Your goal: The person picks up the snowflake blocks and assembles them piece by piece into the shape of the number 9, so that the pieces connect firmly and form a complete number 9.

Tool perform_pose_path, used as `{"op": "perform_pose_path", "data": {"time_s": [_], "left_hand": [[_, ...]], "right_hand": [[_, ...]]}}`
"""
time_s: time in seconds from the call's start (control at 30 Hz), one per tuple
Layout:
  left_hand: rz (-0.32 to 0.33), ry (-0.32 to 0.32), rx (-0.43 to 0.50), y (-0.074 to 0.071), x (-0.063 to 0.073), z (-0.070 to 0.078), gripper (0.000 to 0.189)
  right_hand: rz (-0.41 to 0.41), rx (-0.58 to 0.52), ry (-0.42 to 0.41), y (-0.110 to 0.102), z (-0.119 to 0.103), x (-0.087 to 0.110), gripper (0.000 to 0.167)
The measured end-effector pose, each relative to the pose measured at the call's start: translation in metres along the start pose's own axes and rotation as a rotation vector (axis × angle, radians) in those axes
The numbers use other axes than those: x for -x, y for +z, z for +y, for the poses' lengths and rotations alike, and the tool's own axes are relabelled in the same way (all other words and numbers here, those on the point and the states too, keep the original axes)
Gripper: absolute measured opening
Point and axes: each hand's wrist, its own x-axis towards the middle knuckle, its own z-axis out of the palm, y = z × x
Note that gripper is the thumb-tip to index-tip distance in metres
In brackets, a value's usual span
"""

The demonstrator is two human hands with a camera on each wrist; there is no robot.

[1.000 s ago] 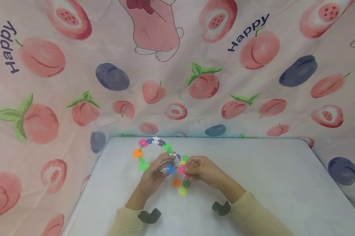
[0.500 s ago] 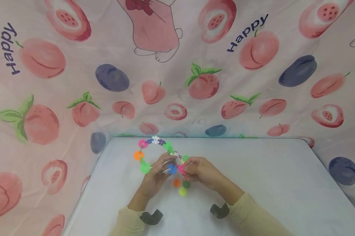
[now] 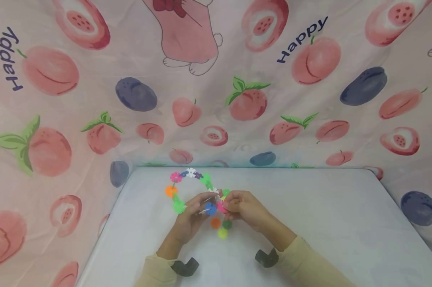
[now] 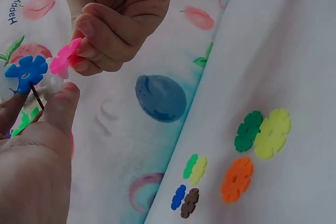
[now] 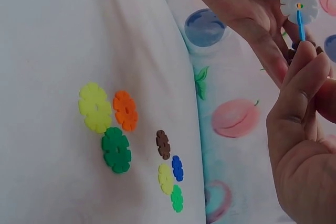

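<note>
My left hand (image 3: 192, 215) grips a chain of interlocking plastic snowflake discs, which curves up and away in a large loop. An orange disc (image 3: 171, 191) and a pink-magenta disc (image 3: 176, 177) sit on its far side. At the held end, a blue disc (image 4: 29, 73) and a white disc (image 5: 299, 9) show near the fingers. A bright pink disc (image 4: 65, 59) is pinched between the fingertips of my right hand (image 3: 248, 209), right beside the blue and white ones. Whether the pink disc is slotted into the chain I cannot tell.
Loose discs lie flat on the white table (image 3: 330, 223): orange (image 4: 237, 179), dark green (image 4: 248, 131) and yellow (image 4: 272, 134) together, then smaller-looking brown (image 5: 163, 145), blue (image 5: 177, 168), yellow (image 5: 166, 179) and green (image 5: 177, 199) ones. A fruit-print cloth (image 3: 216, 99) hangs behind.
My left hand and the chain loop have shifted slightly right and toward me, bringing the blue disc closer to the pink one. My right hand stays nearly in place, still pinching the pink disc.
</note>
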Motion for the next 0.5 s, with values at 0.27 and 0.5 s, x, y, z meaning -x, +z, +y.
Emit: {"op": "perform_pose_path", "data": {"time_s": [0.27, 0.5], "left_hand": [[-0.017, -0.013, 0.026, 0.0, 0.001, 0.001, 0.052], [-0.014, -0.025, 0.065, -0.003, 0.001, 0.003, 0.051]], "right_hand": [[-0.029, 0.004, 0.013, -0.004, 0.008, -0.004, 0.008], [-0.08, 0.034, 0.019, -0.01, 0.011, -0.008, 0.019]]}}
